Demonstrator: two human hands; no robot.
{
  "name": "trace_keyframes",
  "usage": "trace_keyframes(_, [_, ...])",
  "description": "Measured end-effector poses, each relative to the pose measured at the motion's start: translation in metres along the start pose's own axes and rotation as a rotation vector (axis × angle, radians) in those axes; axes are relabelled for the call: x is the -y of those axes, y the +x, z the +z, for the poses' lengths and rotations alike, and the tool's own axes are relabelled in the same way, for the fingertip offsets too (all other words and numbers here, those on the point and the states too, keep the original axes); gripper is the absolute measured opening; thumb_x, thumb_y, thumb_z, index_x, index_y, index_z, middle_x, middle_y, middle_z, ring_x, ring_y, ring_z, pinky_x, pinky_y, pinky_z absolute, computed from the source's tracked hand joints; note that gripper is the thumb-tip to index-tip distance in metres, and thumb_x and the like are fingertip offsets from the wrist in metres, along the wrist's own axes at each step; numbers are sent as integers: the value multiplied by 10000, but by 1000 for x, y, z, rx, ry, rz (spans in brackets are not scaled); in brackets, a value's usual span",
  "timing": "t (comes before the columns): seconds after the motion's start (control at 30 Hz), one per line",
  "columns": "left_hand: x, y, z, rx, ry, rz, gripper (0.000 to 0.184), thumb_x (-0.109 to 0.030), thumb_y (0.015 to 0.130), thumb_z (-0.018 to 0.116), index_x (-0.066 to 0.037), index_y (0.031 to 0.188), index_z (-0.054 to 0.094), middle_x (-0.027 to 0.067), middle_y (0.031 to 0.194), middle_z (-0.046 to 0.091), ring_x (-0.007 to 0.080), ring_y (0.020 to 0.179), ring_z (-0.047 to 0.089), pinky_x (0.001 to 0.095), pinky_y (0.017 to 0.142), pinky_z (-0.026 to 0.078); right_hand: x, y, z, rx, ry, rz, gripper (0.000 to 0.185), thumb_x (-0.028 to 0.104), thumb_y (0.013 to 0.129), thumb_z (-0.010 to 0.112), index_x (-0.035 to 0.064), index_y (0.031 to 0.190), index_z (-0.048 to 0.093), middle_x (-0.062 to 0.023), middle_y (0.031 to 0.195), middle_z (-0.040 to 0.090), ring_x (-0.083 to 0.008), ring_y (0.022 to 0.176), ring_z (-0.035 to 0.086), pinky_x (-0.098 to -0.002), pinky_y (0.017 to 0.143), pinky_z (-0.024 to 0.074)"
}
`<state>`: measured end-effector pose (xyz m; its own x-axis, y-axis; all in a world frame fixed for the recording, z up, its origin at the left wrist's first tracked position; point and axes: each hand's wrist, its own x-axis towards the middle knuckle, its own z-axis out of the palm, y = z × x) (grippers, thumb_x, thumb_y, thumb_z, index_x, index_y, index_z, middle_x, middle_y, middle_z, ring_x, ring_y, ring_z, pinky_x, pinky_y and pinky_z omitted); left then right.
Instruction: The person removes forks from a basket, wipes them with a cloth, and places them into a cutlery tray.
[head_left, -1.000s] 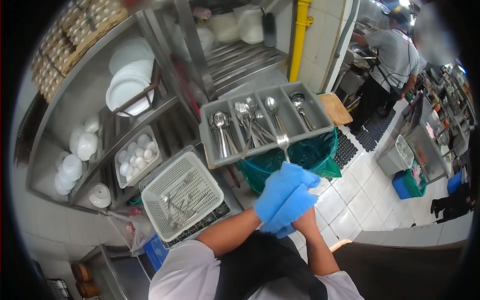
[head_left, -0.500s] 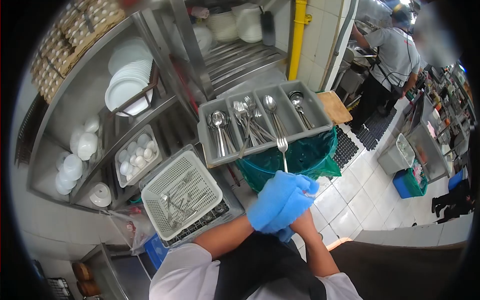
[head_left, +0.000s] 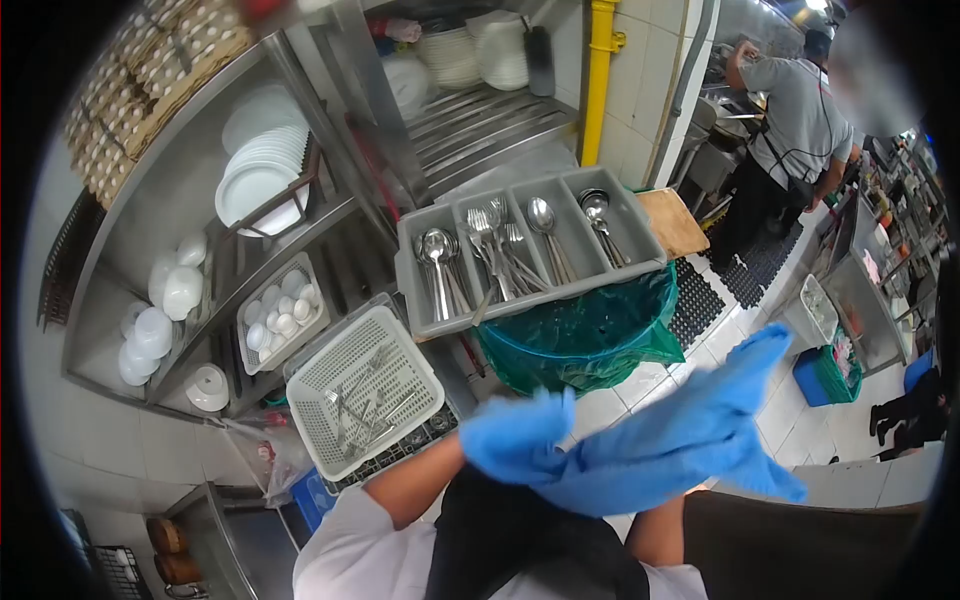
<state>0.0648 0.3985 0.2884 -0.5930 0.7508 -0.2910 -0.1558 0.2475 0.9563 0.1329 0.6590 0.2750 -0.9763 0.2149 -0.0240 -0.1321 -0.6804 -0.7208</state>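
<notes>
A blue cloth (head_left: pixel 650 440) is spread in the air in front of my body, slightly blurred. One end covers my left hand, which joins my left forearm (head_left: pixel 415 490); its fingers are hidden. My right forearm (head_left: pixel 657 530) rises under the cloth's other side, and that hand is hidden too. Both hands hold the cloth up. Beyond them is a grey cutlery tray (head_left: pixel 440 322) with compartments of spoons (head_left: pixel 541 215) and forks (head_left: pixel 490 230). A cream plastic basket (head_left: pixel 300 400) on the left holds several loose forks (head_left: pixel 355 410).
A green-lined bin (head_left: pixel 590 340) stands under the tray's front edge, with a wooden board (head_left: pixel 673 222) beside the tray. Shelves on the left hold white plates (head_left: pixel 258 195), bowls (head_left: pixel 182 290) and egg trays (head_left: pixel 165 75). A co-worker (head_left: pixel 800 130) stands at the back right.
The cloth, bunched around a fork before, is now opened out and stretched to the right. The fork is out of sight. My right hand has moved right and lower; the co-worker's arm is raised.
</notes>
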Motion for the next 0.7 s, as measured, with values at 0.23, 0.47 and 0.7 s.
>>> trace_keyframes(0.23, [-11,-48,-97,-415,1099,-145,154,-171,883,562,-50,938,640,189,838,665,393,834,644,498,723,503,-46,-56,-9,46,301,371,240,289,847,658,63,918,619,-125,1059,609,-259,1024,579,-391,964,429])
trace_keyframes(0.47, [-29,103,-153,-653,1456,-169,214,-130,836,590,-33,1003,682,149,960,694,355,904,673,476,760,547,-43,-37,-3,175,421,444,254,324,858,643,75,886,599,-116,1026,601,-250,998,573,-388,957,430])
trace_keyframes(0.7, [-71,109,-152,-79,1541,-540,250,-132,731,672,29,920,703,223,961,706,370,908,691,460,754,559,-28,-32,-22,173,516,449,277,359,869,628,87,854,580,-106,993,593,-241,972,566,-386,950,431])
